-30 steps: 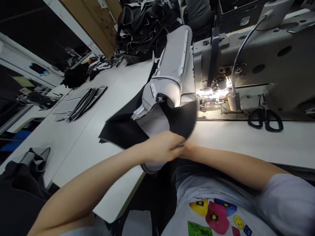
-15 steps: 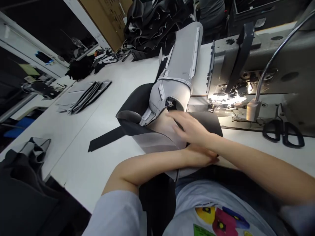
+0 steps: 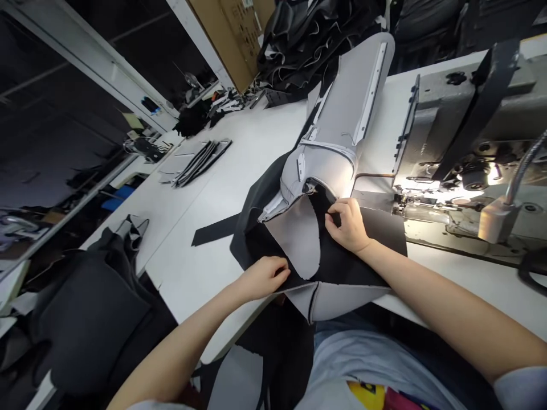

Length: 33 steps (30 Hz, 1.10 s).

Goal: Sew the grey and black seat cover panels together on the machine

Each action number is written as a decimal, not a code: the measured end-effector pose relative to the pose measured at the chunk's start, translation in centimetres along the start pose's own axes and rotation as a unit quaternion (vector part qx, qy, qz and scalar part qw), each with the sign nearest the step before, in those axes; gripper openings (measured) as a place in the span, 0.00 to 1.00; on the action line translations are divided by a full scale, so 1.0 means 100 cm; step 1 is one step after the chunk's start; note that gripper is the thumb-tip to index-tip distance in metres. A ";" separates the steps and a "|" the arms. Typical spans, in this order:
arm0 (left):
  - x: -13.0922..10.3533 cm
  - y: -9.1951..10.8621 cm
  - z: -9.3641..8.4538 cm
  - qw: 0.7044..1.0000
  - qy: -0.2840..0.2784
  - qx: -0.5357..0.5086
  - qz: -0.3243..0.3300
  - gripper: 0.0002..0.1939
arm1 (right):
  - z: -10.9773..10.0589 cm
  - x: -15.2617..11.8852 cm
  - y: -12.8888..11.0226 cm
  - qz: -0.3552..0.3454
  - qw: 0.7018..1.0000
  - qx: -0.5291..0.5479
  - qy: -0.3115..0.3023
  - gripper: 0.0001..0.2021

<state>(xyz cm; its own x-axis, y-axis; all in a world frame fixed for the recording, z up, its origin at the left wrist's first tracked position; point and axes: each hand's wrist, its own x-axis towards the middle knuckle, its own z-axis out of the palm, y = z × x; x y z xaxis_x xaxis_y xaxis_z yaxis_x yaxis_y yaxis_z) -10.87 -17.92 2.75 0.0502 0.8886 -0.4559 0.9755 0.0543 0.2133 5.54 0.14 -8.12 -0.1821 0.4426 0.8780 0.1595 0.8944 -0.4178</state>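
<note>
A black fabric piece with a grey backing lies spread at the table's front edge, partly hanging over it. On it is a rounded grey panel. Curled fingers of my left hand pinch the black fabric left of that panel. My right hand, also closed, grips the black fabric right of the panel, just below the curved grey part. Joined beyond is a long grey section with white strips along its edges. The exact fold under each set of fingertips is hidden.
A lit sewing machine stands at the right, a lamp before it. Black scissors show at the right edge. Stacked panels lie on the white table. Dark fabric is heaped at lower left.
My hands were crossed over the fabric and have moved apart, the left one leftward. The black side now lies opened out around the grey panel. The view has shifted left.
</note>
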 end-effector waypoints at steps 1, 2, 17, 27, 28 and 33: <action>0.006 0.007 -0.010 0.998 0.032 0.028 0.037 0.14 | 0.000 0.000 -0.002 -0.003 1.000 -0.005 0.007 0.12; 0.014 0.016 -0.023 0.992 0.086 0.063 0.072 0.13 | -0.001 0.000 -0.003 -0.002 1.000 -0.013 0.012 0.12; 0.094 0.021 -0.153 0.950 0.075 0.274 -0.132 0.04 | -0.001 -0.004 0.006 0.099 0.993 -0.045 -0.044 0.27; 0.092 0.055 -0.103 0.888 0.037 0.324 0.323 0.07 | -0.021 0.003 0.013 0.002 0.997 -0.077 0.008 0.24; 0.091 0.045 -0.094 0.907 0.030 0.289 0.303 0.07 | -0.025 0.005 0.015 -0.005 0.998 -0.060 -0.016 0.20; 0.080 -0.001 -0.077 0.959 0.096 0.163 0.212 0.13 | -0.026 0.014 0.020 -0.015 0.996 -0.034 -0.083 0.17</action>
<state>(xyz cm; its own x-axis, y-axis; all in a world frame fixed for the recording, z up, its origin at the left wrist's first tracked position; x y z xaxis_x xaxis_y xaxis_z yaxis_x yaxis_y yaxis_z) -12.26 -7.35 5.75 0.4470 0.8688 -0.2132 0.8929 -0.4476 0.0481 8.11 2.39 -7.12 -0.3441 0.4247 0.8374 0.2150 0.9038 -0.3701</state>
